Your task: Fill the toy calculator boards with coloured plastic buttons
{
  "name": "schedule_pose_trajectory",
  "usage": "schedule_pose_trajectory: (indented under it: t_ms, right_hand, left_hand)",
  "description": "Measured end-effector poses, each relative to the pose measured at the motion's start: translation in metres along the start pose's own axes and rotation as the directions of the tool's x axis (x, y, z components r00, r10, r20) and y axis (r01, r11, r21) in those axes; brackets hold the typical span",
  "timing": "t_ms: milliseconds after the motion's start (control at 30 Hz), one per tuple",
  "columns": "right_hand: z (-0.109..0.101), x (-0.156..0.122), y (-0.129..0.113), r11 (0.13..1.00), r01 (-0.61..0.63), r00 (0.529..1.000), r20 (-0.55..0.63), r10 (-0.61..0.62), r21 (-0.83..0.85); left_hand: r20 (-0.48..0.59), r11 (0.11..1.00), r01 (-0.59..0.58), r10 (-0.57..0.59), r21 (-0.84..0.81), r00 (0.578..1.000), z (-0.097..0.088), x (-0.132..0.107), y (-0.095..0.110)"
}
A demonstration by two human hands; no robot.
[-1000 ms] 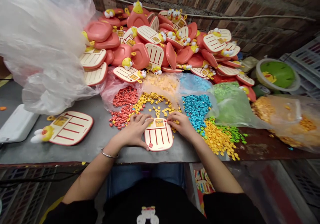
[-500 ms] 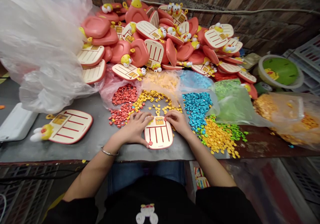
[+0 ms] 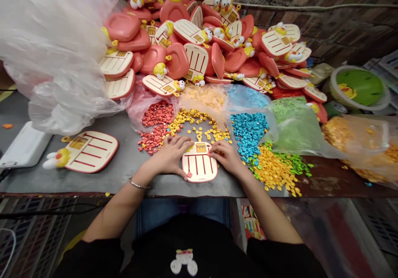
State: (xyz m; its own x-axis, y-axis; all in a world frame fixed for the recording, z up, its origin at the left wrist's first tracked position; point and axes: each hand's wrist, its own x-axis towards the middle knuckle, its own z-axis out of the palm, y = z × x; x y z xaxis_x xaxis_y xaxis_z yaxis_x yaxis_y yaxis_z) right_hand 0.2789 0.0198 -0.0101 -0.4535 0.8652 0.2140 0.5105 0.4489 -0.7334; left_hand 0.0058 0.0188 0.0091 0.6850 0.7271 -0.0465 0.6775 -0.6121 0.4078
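In front of me a cream board point(image 3: 200, 171) with red slots, a red rim and a small picture panel lies flat on the table. My left hand point(image 3: 169, 157) spans its left side, thumb at the lower left edge and fingers by the upper left corner, gripping it. Beside that thumb a small red piece point(image 3: 189, 175) sits at the bottom of the leftmost slot. Over the board's upper right edge, my right hand point(image 3: 227, 157) pinches another small red piece point(image 3: 209, 154), partly covered by the fingertips. Loose yellow pieces point(image 3: 214, 134) lie just behind the board.
A second board point(image 3: 93, 155) with a rabbit-like yellow head lies left, near a white box point(image 3: 25, 145). Behind are heaps of red point(image 3: 157, 116), blue point(image 3: 248, 131) and orange-yellow pieces point(image 3: 273, 168), plastic bags point(image 3: 292, 124), and a tall pile of boards point(image 3: 192, 33) against the brick wall.
My right hand has shifted slightly down the board's right side with the red piece. The left hand keeps its place on the board. The whole view has shifted a little.
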Motion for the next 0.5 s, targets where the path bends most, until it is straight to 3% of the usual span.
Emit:
schedule_pose_trajectory:
  t_ms: [133,267,400,500]
  right_hand:
    - [0.02,0.004,-0.004,1.0,0.009,0.998,-0.058,-0.009,0.007]
    - [0.045,0.022,-0.018,0.998,0.028,0.999,-0.014,-0.029,-0.049]
    - [0.049,0.033,-0.035,0.999,0.052,0.989,0.14,-0.049,-0.017]
    - [0.034,0.036,-0.039,0.98,0.117,0.916,0.363,-0.169,0.159]
  left_hand:
    - [0.002,1.0,-0.015,0.015,-0.01,1.0,0.001,0.001,-0.001]
    - [-0.014,1.0,-0.024,0.024,-0.007,1.0,0.003,0.002,-0.001]
    - [-0.023,1.0,-0.02,0.02,-0.002,1.0,0.004,0.002,-0.002]
    - [-0.018,0.999,-0.027,0.027,-0.018,0.999,0.004,0.001,-0.003]
